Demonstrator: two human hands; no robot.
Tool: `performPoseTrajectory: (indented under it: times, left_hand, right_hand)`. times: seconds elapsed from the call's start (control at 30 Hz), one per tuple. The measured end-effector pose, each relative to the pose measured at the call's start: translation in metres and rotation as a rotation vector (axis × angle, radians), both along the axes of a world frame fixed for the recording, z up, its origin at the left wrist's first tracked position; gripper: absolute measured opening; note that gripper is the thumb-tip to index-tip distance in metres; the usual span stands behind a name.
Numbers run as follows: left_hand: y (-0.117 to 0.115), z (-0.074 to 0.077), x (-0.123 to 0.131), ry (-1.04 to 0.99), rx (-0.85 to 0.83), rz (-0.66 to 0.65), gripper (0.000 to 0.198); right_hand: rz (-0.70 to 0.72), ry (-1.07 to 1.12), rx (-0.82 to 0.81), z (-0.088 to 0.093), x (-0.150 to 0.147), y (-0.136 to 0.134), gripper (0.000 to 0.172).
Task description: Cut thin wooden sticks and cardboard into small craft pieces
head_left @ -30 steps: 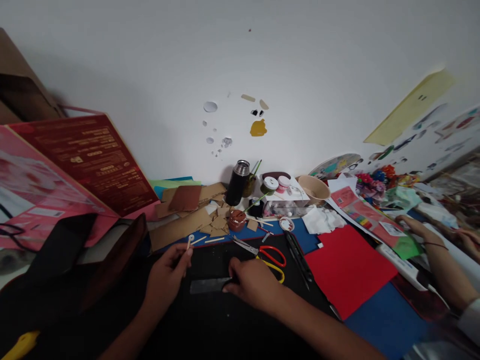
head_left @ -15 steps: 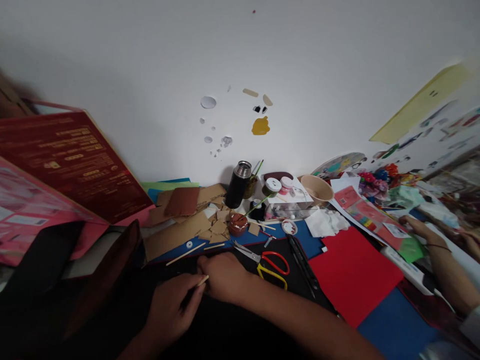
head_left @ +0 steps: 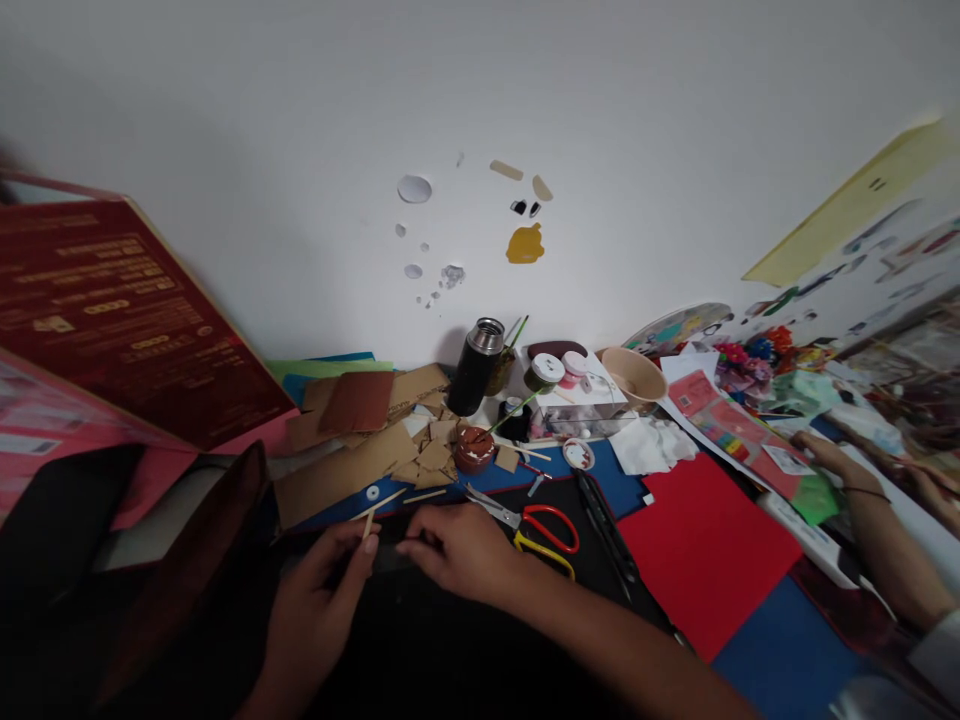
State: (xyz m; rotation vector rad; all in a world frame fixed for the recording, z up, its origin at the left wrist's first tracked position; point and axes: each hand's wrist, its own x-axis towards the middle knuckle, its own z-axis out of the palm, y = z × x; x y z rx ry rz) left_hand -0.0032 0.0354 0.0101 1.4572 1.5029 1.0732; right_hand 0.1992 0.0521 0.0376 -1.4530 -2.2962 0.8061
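Between thumb and fingers, my left hand (head_left: 319, 600) pinches a short wooden stick (head_left: 368, 523) that points upward. My right hand (head_left: 469, 555) is beside it with the fingers curled in; a faint greyish patch shows by its fingertips, and what it holds, if anything, I cannot make out. Two more thin sticks, a left one (head_left: 384, 502) and a right one (head_left: 424, 496), lie just beyond the hands. Scissors (head_left: 536, 525) with red and yellow handles rest by my right wrist. Behind the hands are cut cardboard pieces (head_left: 337, 475) and a brown paint jar (head_left: 474, 455).
A black flask (head_left: 474, 370) stands uncapped near the wall. Red paper (head_left: 712, 550) and dark pens (head_left: 604, 525) lie to the right. A large red box (head_left: 135, 310) stands at left. Another person's arm (head_left: 885, 530) reaches in at far right.
My hands have moved apart. The left has shifted left with the stick, which now points up. The right hand's fingers have turned more into view.
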Motion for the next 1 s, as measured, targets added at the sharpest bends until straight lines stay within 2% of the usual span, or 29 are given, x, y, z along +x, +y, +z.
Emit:
performPoseTrajectory:
  times: [0.2,0.37,0.5,0.7,1.0]
  left_hand:
    - [0.004,-0.003,0.000,0.030,-0.013,0.006,0.039]
    - [0.004,0.002,0.004,0.008,-0.019,-0.003,0.043]
    - [0.006,0.003,0.005,0.027,0.003,-0.013,0.044]
    - [0.006,-0.001,0.005,0.037,0.017,-0.034,0.047]
    - [0.007,-0.001,0.010,0.040,0.071,-0.059,0.040]
  right_hand:
    - [-0.119,-0.005,-0.014,0.005,0.030,-0.017,0.018]
    - [-0.168,-0.031,-0.034,0.005,0.043,-0.030,0.017]
    - [-0.161,-0.037,-0.026,-0.002,0.045,-0.044,0.015]
    - [-0.095,-0.078,0.075,-0.012,0.045,-0.060,0.015]
    - [-0.137,-0.060,0.144,-0.024,0.041,-0.068,0.015]
